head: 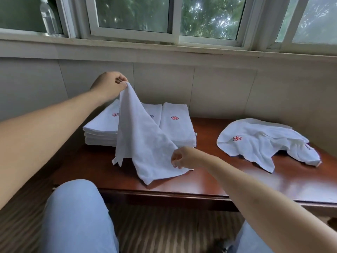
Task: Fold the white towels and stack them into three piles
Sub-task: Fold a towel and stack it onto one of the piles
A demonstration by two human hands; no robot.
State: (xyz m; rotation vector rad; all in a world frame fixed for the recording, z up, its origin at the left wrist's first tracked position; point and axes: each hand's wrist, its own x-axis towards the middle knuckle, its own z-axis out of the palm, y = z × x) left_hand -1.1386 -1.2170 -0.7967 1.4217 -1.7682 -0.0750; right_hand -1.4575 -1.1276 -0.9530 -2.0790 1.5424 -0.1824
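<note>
Towel (144, 141) hangs between raised left hand (109, 84) and right hand (184, 158).

— Left side, report.
— My left arm is stretched forward and up, bare to the elbow. The left hand (111, 83) is raised, knuckles up, thumb and fingers pinching a corner of the towel (144, 141).
— Right?
— My right arm reaches in lower, forearm angled inward. The right hand (184, 157) has its fingers curled, gripping the towel's edge. My knees sit below, in pale trousers.
</note>
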